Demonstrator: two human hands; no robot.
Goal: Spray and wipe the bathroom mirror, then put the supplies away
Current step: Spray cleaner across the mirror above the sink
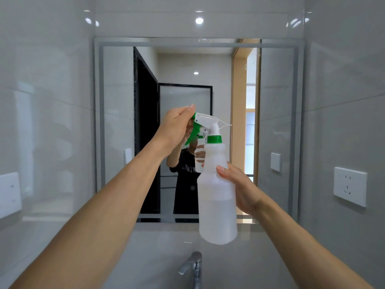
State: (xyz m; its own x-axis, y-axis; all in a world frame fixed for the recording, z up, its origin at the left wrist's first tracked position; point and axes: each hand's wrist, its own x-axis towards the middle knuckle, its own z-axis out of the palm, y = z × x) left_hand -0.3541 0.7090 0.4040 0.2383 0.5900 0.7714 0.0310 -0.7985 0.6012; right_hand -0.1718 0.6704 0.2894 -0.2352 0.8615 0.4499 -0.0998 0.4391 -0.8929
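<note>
While right hand (pixel 239 186) grips bottle (pixel 216 197), left hand (pixel 177 126) pinches nozzle (pixel 194 118)

Faucet (pixel 192 268) base below frame edge

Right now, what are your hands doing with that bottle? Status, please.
Right hand grips spray bottle body. Left hand pinches green nozzle. Mirror ahead, nothing between.

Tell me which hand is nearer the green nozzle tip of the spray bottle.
Left. The left hand pinches the green nozzle tip at the front of the spray bottle. The right hand grips the bottle's body, well below the nozzle.
</note>
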